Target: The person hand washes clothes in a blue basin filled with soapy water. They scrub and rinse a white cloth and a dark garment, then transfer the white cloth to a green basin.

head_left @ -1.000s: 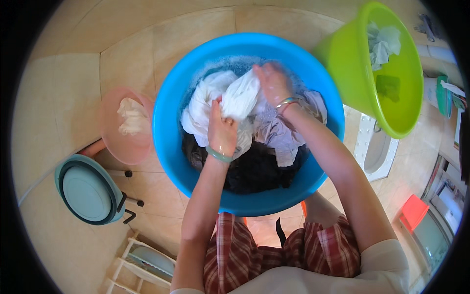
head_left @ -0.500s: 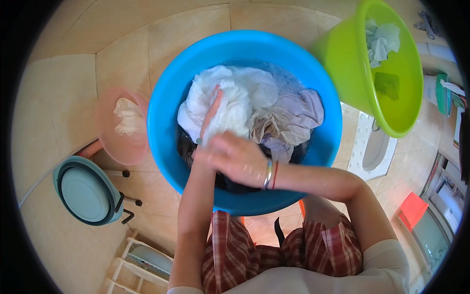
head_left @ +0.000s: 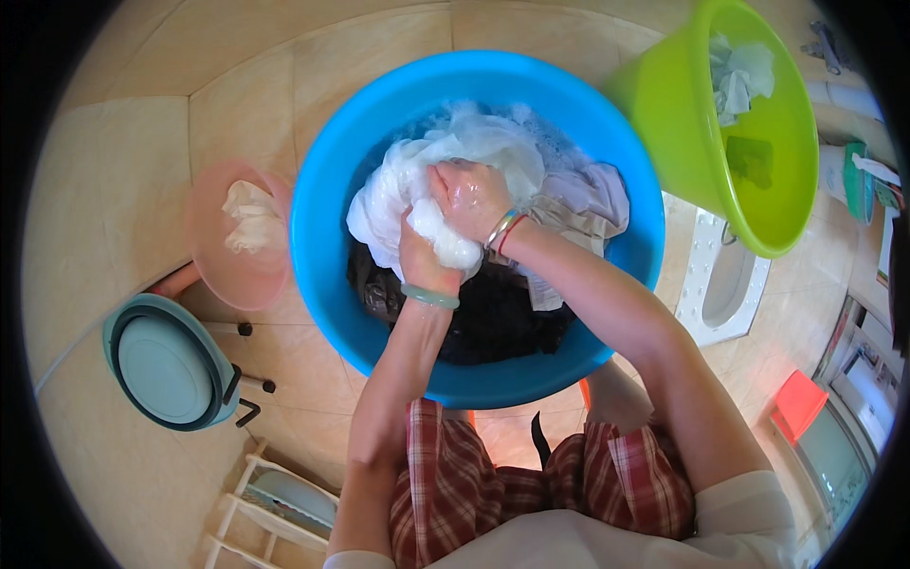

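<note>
A large blue basin (head_left: 332, 123) stands before my knees, with sudsy water and clothes in it. My left hand (head_left: 427, 254), a green bangle on its wrist, is closed around a wet white garment (head_left: 389, 194). Just above and to its right, my right hand (head_left: 472, 194) grips the same garment, fingers curled in. A bunched fold bulges between the two hands. To the right lies a pale lilac-grey garment (head_left: 588, 199), partly in the water. Dark clothes (head_left: 502, 313) fill the near side of the basin. The garment's type cannot be made out.
At the right a lime-green bucket (head_left: 654, 104) holds pale cloth, beside a white squat toilet (head_left: 720, 284). A pink basin (head_left: 213, 275) with cream cloth stands left. Below it are a grey-green folding basin (head_left: 161, 379) and a white rack (head_left: 237, 503). A red stool (head_left: 488, 427) shows partly beneath me.
My right hand has moved from over my left wrist up onto the white garment. My left hand has drawn back toward me, and both now clutch the cloth. More dark clothing shows.
</note>
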The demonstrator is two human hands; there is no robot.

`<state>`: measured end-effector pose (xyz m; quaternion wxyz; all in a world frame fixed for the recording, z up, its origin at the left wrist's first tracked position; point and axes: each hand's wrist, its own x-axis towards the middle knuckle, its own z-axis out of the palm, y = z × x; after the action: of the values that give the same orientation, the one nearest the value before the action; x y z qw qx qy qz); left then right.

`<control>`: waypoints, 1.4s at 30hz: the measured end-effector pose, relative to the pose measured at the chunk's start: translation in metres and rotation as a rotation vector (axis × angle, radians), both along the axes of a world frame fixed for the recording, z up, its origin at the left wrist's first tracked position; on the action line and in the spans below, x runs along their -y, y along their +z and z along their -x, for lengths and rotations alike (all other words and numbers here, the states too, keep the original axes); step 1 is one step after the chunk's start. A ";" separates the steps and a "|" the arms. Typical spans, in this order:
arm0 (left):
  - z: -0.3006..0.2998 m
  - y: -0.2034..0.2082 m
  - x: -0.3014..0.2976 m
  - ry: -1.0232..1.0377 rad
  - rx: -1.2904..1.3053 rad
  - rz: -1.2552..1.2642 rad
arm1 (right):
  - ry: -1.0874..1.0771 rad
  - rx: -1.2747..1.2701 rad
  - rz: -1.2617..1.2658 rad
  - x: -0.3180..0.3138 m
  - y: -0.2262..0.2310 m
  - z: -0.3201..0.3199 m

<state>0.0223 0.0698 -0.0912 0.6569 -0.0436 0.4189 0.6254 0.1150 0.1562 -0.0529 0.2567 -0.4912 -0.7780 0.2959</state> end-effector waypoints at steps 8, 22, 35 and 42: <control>-0.002 0.068 0.001 -0.025 0.053 0.086 | 0.210 -0.073 -0.116 0.076 0.081 0.008; 0.037 -0.039 0.037 -0.072 0.314 -0.176 | 0.348 -0.214 -0.073 0.088 0.092 0.017; -0.023 0.143 0.037 -0.619 -0.787 0.000 | 0.124 0.051 0.055 -0.005 0.032 -0.076; -0.001 0.160 0.059 -0.958 -0.791 -0.108 | 0.110 -0.616 0.819 0.012 0.099 -0.105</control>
<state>0.0228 0.0106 0.0689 0.6608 0.4175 0.5712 0.2505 0.2200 0.1443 0.0463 0.2444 -0.3997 -0.5113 0.7205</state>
